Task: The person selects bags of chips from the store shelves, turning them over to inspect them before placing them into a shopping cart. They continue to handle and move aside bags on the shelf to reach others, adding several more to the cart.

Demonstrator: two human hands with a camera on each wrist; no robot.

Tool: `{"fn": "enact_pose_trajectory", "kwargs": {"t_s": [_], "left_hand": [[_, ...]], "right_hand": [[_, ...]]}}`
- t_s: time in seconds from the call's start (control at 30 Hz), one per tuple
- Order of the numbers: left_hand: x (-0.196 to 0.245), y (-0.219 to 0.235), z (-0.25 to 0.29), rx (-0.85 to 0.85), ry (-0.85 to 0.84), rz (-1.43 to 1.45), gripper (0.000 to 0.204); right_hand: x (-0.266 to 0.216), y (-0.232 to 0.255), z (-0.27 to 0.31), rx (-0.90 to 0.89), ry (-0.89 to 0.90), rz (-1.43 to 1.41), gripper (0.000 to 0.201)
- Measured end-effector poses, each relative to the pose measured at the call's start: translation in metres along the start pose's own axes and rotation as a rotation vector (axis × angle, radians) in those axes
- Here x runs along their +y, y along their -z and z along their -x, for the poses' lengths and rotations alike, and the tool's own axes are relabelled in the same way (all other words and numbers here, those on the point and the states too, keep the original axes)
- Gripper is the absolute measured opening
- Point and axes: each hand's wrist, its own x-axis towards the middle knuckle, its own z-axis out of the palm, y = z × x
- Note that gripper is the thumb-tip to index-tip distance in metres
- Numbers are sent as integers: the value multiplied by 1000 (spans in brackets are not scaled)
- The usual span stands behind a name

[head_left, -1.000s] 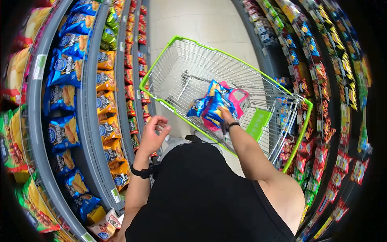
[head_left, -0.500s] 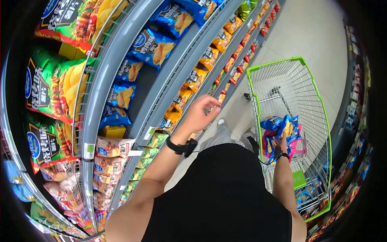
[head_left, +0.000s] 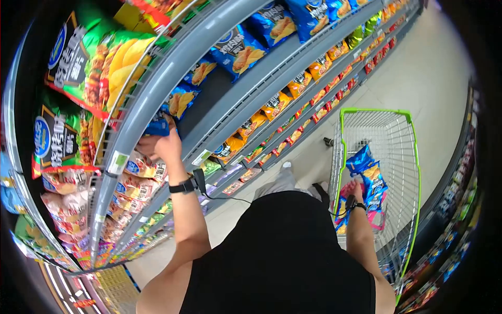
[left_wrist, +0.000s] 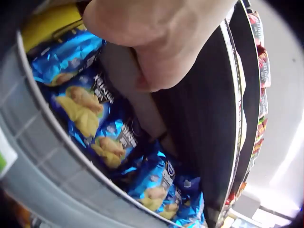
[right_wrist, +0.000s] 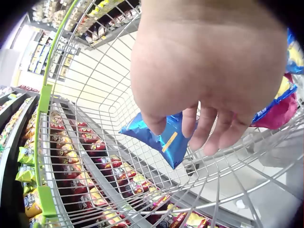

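Observation:
My left hand (head_left: pixel 166 144) reaches into the shelf at the end of a row of blue chip bags. Its fingers overlap the nearest blue chip bag (head_left: pixel 157 125) in the head view. From the left wrist, the hand (left_wrist: pixel 161 42) hangs above the blue bag (left_wrist: pixel 69 57), with its thumb apart from the fingers. My right hand (head_left: pixel 358 186) is inside the shopping cart (head_left: pixel 415 162), among blue chip bags (head_left: pixel 374 183) and a pink bag (head_left: pixel 376 222). In the right wrist view its fingers hang loosely in front of a blue bag (right_wrist: pixel 164 137).
Green barbecue chip bags (head_left: pixel 99 68) fill the upper shelf on the left. Orange bags (head_left: pixel 277 104) line a lower shelf, and pale pink bags (head_left: pixel 138 180) stand beside the blue ones. A grey shelf rail (head_left: pixel 151 89) runs along the front. Another stocked shelf (head_left: pixel 449 225) borders the right.
The view has turned left toward the shelves. My left hand has gone from mid-air into the blue bags' shelf. The right hand has let go of the blue bags in the cart.

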Motion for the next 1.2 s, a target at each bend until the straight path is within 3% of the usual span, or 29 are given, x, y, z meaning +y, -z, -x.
{"fn": "enact_pose_trajectory", "kwargs": {"t_s": [0.03,0.1,0.13,0.2,0.27,0.3,0.33,0.4,0.47,0.5,0.53,0.67,0.73,0.77,0.83,0.9,1.03,1.2], "left_hand": [[-8,-14,-8,195,-68,11,113],[-5,-17,-13,416,-136,-99,105],[-1,-14,-17,436,-139,-211,98],[10,2,-15,392,-143,-344,94],[17,12,-12,266,-145,-379,100],[14,6,-8,380,-217,-400,94],[9,0,-9,399,-237,-389,92],[0,-8,-12,436,-274,-369,88],[2,-5,-7,549,-398,-265,66],[-10,-8,-14,575,-477,-200,60],[-17,-12,-17,603,-556,-137,55],[-15,15,3,598,-468,-98,40],[-10,32,19,619,-462,-46,37],[-1,43,31,634,-464,-24,25],[-6,42,45,661,-587,109,19],[-7,32,56,688,-635,234,18],[9,23,63,632,-994,331,17],[22,16,72,560,-1141,464,20]], "right_hand": [[-5,0,2,-4,-6,20,31],[-11,-3,1,24,-16,9,28],[-14,1,-8,-147,96,-7,26],[-32,-20,1,15,106,56,36],[-35,-2,-7,-444,49,-49,22],[-37,-17,0,-312,149,-72,32],[-46,-24,10,-394,2,-78,32],[-45,-20,-17,-379,9,-174,34],[-53,-30,-5,-375,-97,-105,37],[-50,-35,-7,-255,-12,27,39],[-49,-47,1,-201,-26,-44,39],[-61,-82,33,-28,-22,146,37],[-65,-83,22,-92,50,185,38],[-70,-85,19,-32,83,291,29],[-78,-96,21,4,132,441,30],[-84,-101,20,-3,142,517,35],[-90,-128,38,-24,251,685,29],[-100,-132,29,-68,444,895,27]]}}
